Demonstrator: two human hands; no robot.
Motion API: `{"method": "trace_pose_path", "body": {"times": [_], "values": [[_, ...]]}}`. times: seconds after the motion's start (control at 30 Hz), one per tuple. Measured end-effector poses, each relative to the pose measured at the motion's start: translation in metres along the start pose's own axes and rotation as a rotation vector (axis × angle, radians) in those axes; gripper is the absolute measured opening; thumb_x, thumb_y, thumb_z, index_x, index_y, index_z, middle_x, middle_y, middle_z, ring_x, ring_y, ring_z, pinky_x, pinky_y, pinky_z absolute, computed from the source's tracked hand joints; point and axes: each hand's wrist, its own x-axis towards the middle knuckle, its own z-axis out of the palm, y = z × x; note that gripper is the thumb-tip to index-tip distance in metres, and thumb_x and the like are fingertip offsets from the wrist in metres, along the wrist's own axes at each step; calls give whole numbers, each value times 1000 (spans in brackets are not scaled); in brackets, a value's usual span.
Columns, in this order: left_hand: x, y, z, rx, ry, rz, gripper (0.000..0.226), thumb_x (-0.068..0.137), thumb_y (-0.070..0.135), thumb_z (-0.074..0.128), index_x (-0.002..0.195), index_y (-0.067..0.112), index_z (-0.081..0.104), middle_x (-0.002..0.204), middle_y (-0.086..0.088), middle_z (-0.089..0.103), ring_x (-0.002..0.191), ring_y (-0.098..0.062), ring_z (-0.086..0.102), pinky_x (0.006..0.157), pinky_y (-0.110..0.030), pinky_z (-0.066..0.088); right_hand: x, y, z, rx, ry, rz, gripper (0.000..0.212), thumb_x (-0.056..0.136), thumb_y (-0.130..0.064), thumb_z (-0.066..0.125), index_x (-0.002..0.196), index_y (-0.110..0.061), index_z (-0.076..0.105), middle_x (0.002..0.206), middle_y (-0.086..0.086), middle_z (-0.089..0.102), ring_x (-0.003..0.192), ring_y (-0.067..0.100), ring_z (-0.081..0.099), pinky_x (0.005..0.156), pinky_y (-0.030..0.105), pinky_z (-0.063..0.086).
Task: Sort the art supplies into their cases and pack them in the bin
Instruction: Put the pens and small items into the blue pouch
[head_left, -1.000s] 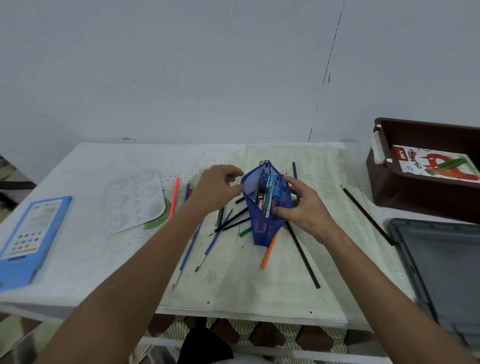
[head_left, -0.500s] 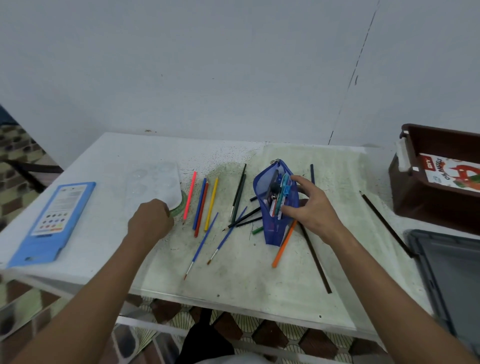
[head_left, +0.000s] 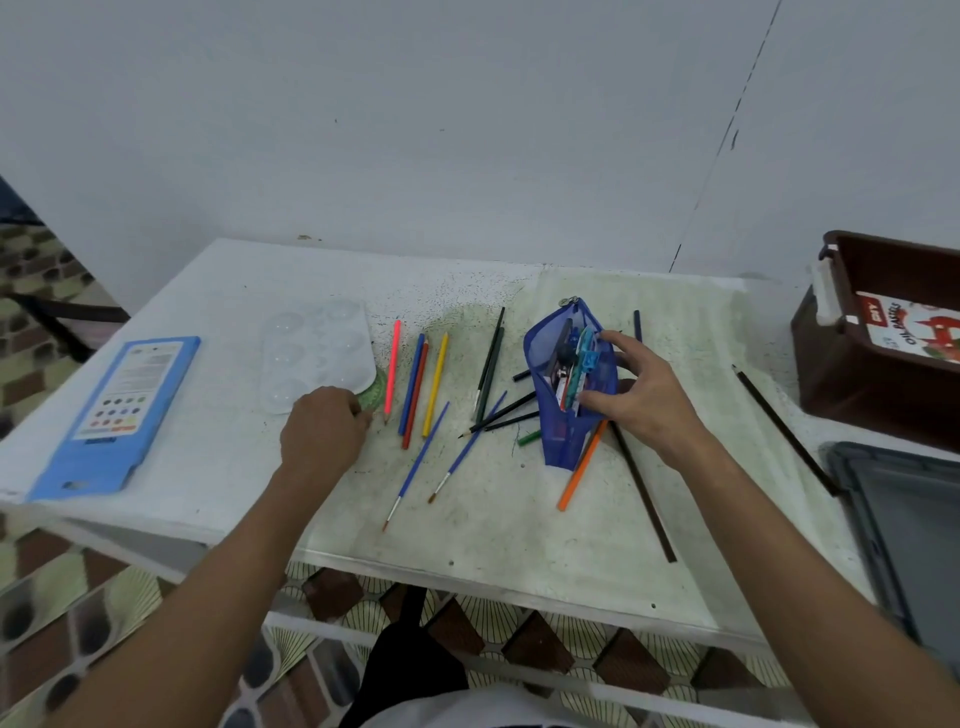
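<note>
My right hand (head_left: 641, 400) holds the open blue mesh pouch (head_left: 558, 441) from its right side; several pens and small items stick out of it. My left hand (head_left: 324, 428) rests far left of the pouch, with its fingers curled on the edge of a green protractor (head_left: 373, 397) that pokes out from under the clear paint palette (head_left: 317, 353). Pink (head_left: 393, 364), blue (head_left: 413, 382) and yellow (head_left: 435, 384) pencils lie between my hands. Two blue brushes (head_left: 420, 465), dark pencils (head_left: 488, 369) and an orange pencil (head_left: 579, 473) lie around the pouch.
A brown bin (head_left: 852, 374) at the right holds an oil pastels box (head_left: 914, 332). A grey lid (head_left: 914, 530) lies in front of it. Two long dark sticks (head_left: 644, 493) lie right of the pouch. A blue flat case (head_left: 117, 410) sits at the table's left edge.
My left hand let go of the pouch and moved left to the green protractor beside the palette. My right hand stayed on the pouch. The camera view swung left.
</note>
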Motion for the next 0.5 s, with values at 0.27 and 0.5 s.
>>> {"method": "trace_pose_path", "body": {"times": [0.27,0.5], "values": [[6,-4,-8,-127,-113,7,34,79,6,63,113,6,65,113,-10,64,106,-30,58,84,-32,46,0,-3,2,1,13,10,77,73,-8,80,139,-25,44,128,2,54,99,16,64,82,37,59],[13,13,-6,-26,-150,-43,41,80,41,73,87,4,58,83,-8,54,83,-23,56,64,-28,35,-2,-2,3,-2,25,7,77,73,-8,80,139,-25,45,127,2,54,103,17,62,83,38,59]]}}
